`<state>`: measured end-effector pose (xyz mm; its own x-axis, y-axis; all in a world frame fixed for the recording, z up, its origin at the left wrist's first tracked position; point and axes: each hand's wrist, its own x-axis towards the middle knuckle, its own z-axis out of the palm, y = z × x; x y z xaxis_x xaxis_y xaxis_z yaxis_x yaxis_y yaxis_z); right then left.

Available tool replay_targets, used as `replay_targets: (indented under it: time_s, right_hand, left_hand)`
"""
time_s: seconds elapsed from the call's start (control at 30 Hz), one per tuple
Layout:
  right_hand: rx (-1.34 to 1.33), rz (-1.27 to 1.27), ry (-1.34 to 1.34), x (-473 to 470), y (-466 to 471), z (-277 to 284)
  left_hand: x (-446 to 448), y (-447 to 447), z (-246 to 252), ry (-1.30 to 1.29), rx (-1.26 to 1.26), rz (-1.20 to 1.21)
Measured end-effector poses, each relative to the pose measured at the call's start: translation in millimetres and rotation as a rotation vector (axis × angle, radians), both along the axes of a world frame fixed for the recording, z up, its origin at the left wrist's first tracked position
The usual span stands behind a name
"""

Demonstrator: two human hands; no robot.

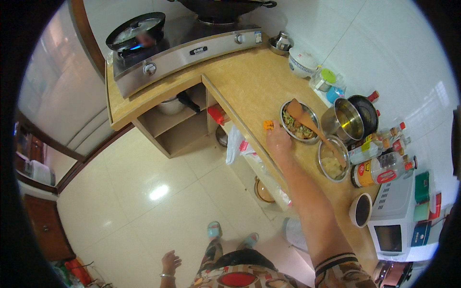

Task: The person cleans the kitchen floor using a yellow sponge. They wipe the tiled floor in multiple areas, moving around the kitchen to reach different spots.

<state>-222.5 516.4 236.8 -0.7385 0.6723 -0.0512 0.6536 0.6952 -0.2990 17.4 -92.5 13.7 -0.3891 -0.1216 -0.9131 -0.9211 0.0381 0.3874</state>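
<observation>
My right hand (279, 142) reaches over the counter, its fingers closed at a small orange item (268, 125) whose kind I cannot make out. Just right of that hand stands a steel bowl (317, 133) of chopped green and brown food (300, 129). A wooden spatula (311, 124) lies across it, its handle reaching over a second steel bowl (319, 167) with pale yellow chunks (331, 165). My left hand (171, 262) hangs low over the floor with fingers apart, holding nothing. A bracelet circles its wrist.
On the gas stove (191, 54), a lidded pan (137, 30) sits over a blue flame, beside a wok (219, 10). A steel pot (342, 120), bottles (378, 171), a bowl of dark contents (361, 210) and a white microwave oven (392, 216) line the wall side. Open shelves (180, 140) lie below the counter.
</observation>
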Motion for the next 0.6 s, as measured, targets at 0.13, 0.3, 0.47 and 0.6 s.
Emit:
replay_targets:
  time_s: [0.13,0.3,0.47,0.6]
  right_hand:
    - [-0.023,0.088,-0.046,-4,18,0]
    - [0.019,0.317,-0.048,26,12,-7]
    - [-0.219,0.330,-0.043,60,-1,10]
    - [-0.193,0.226,-0.129,79,-8,15]
  left_hand:
    - [4,-9,-5,-0.003,0.030,0.023]
    - [14,-23,-15,-0.057,-0.015,0.020]
    - [3,-22,-41,-0.121,0.046,0.021]
    - [-15,-1,-15,-0.036,0.015,-0.175]
